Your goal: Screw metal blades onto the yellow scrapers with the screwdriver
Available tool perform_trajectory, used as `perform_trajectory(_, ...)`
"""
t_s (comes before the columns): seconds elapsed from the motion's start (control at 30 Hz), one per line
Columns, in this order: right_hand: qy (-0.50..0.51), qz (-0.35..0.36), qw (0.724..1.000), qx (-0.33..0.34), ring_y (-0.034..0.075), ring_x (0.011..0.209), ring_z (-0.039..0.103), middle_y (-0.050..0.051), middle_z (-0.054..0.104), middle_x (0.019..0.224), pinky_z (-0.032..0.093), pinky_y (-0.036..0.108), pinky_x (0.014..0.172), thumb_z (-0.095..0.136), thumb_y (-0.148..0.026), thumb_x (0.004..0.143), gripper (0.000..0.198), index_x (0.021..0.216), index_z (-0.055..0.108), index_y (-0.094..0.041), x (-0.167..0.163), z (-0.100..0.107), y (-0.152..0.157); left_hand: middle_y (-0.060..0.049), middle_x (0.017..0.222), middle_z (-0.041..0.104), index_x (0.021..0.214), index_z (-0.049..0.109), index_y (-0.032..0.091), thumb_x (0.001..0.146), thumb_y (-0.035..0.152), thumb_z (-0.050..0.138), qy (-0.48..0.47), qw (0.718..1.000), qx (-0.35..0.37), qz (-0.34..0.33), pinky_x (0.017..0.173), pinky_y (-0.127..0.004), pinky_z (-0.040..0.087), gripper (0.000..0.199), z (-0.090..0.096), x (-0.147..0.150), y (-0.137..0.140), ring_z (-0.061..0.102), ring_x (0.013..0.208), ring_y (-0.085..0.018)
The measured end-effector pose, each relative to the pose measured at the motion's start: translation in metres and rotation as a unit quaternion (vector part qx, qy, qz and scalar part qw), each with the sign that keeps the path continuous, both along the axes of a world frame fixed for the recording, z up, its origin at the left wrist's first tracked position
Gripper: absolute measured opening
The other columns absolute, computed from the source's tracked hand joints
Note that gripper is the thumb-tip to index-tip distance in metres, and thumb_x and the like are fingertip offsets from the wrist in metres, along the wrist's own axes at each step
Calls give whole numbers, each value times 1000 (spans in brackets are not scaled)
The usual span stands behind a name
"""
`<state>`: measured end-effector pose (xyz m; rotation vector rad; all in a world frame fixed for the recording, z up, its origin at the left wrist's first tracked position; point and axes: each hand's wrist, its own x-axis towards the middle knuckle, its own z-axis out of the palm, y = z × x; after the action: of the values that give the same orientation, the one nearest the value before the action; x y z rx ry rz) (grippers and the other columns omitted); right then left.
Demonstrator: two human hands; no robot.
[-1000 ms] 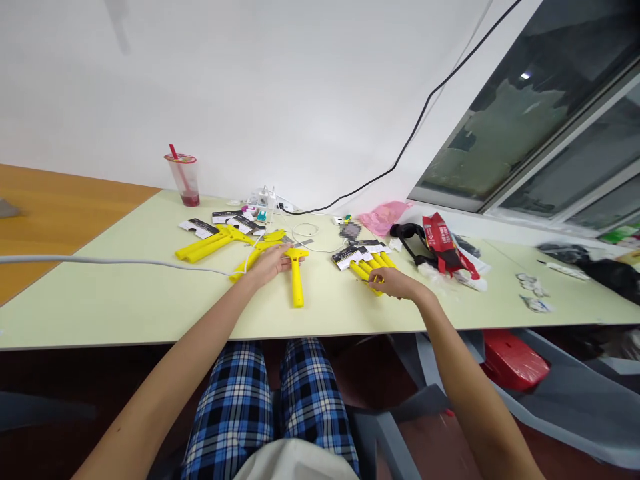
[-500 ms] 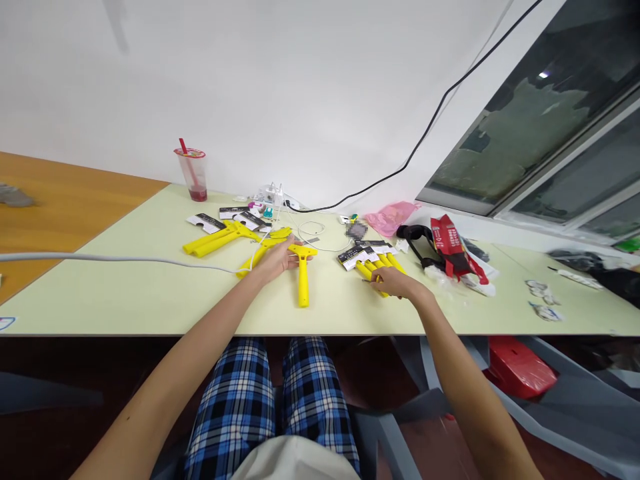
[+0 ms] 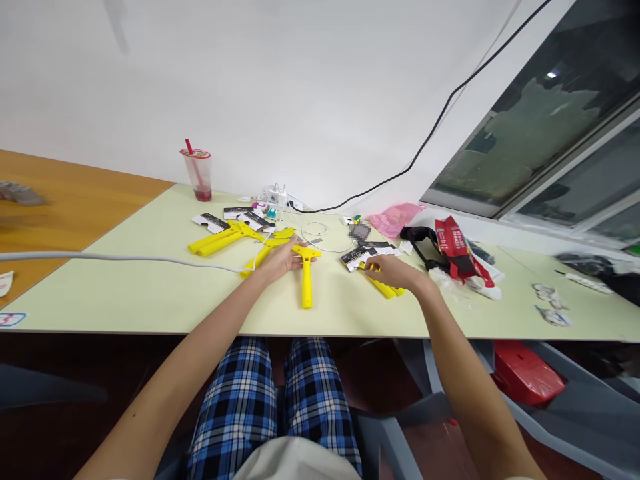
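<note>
My left hand (image 3: 281,262) is closed on the head of a yellow T-shaped scraper (image 3: 307,287), whose handle points toward me. Beneath and beside that hand lie further yellow scrapers (image 3: 260,259), partly covered by it. To the right, my right hand (image 3: 393,271) is closed in a pinch over a group of yellow handles (image 3: 383,288). A small dark tip shows at its fingers, too small to name. Black and white cards (image 3: 354,258) lie just beyond these handles. Two more yellow scrapers (image 3: 215,241) rest on the left, near other cards (image 3: 211,223).
A cup with a red straw (image 3: 200,177) stands at the back left. White cables and a power strip (image 3: 275,195) lie by the wall. A grey cable (image 3: 125,260) crosses on the left. Pink plastic (image 3: 395,220) and a red bag (image 3: 454,245) lie to the right.
My right hand has shifted slightly away from me along the yellow handles, toward the cards. My left hand stays on the scraper. The whole view has turned a little.
</note>
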<state>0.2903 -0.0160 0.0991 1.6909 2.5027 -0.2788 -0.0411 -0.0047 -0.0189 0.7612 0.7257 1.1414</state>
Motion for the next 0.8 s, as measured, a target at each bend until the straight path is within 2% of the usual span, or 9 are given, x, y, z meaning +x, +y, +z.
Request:
perform_trajectory(0.07,9,44,999,27,25,97,74,10,82,108,49,30,78,66,-30,105,18,106,81,-20,-15,8,2,-19,113,85,118,70,17,108,67,61,-4,1000,5,-2,85,-36,66,52,-1,0,-1,86,101,-30)
perform_trajectory(0.13,17,72,997,34,25,99,74,10,82,110,48,30,80,66,-30,104,18,107,81,-21,-33,14,4,-19,112,85,117,69,17,108,67,61,-10,1000,7,-2,85,-37,66,52,-2,1,-1,86,99,-31)
perform_trajectory(0.27,35,100,994,18,24,90,73,10,83,104,47,30,77,65,-30,106,19,109,81,-20,-74,21,12,-19,112,85,115,69,17,107,68,62,-6,1000,1,-4,86,-38,66,52,-5,1,1,86,97,-31)
perform_trajectory(0.43,44,126,991,4,21,85,73,8,83,104,46,28,73,64,-29,107,19,108,81,-20,-117,15,27,-21,113,84,116,69,15,109,65,59,-2,1000,-16,-3,87,-39,66,51,-5,2,2,86,98,-31)
perform_trajectory(0.63,21,155,988,-1,22,87,73,8,83,101,44,28,71,66,-26,103,18,108,82,-20,-139,2,43,-18,110,85,118,69,16,109,63,61,-6,1000,1,-6,83,-37,65,49,-7,5,2,86,93,-30)
perform_trajectory(0.8,19,165,986,-8,22,88,74,8,85,105,45,28,72,66,-26,104,17,109,81,-19,-146,-4,48,-18,108,84,125,69,14,112,58,54,5,1000,-13,-8,84,-36,64,48,-13,9,9,86,91,-29)
